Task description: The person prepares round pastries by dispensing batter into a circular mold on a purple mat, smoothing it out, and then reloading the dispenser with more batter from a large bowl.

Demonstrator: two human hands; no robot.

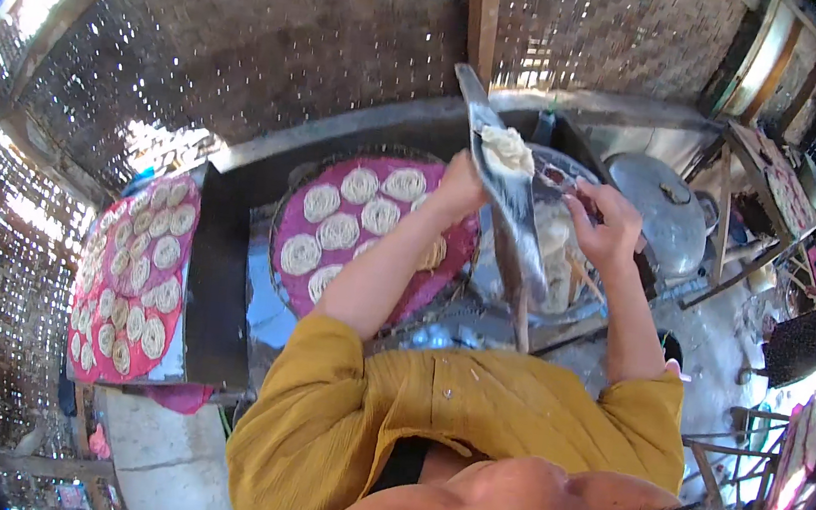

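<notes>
My left hand grips the left edge of a long, narrow, greyish board, held tilted in front of me; its fingers are partly hidden. A pale, sticky lump of dough lies on the board's upper part. My right hand is closed on a small, partly clear tool, whose exact kind I cannot make out. The tool's tip is close to the dough. Beneath the board stands a wide basin with pale dough-like stuff inside, partly hidden by the board.
A round tray with pink cloth bears several coiled dough rounds. Further left, another pink cloth carries many more. A large grey metal lid sits to the right. A woven wall rises behind; wooden racks stand at far right.
</notes>
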